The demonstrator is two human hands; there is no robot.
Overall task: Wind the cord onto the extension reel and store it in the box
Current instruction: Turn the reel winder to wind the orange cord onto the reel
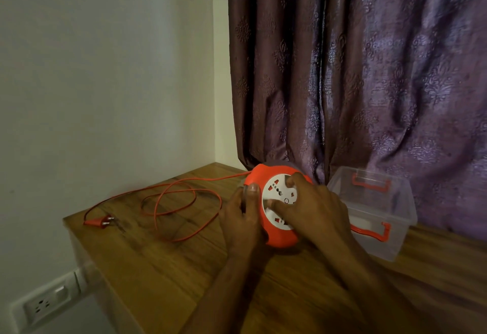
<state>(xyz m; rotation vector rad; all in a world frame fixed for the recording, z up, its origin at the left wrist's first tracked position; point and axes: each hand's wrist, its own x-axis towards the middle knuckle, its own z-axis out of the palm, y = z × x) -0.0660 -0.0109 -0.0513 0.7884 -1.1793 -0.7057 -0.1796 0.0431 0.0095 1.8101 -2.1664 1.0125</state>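
The round orange extension reel (pixel 282 241) with a white socket face lies on the wooden table (pixel 163 275). My left hand (pixel 242 220) grips its left rim, thumb up on the edge. On the white face lies my right hand (pixel 313 209), its fingertips pressing the sockets. The orange cord (pixel 184 196) runs from the reel's top left and lies in loose loops on the table. Its plug (pixel 101 221) rests near the table's left edge. A clear plastic box (pixel 379 209) with orange latches stands open to the right of the reel.
A purple patterned curtain (pixel 369 70) hangs behind the table and box. The wall (pixel 105 70) is on the left, with a white wall socket (pixel 42 306) low at the bottom left. The table's left edge drops off near the plug.
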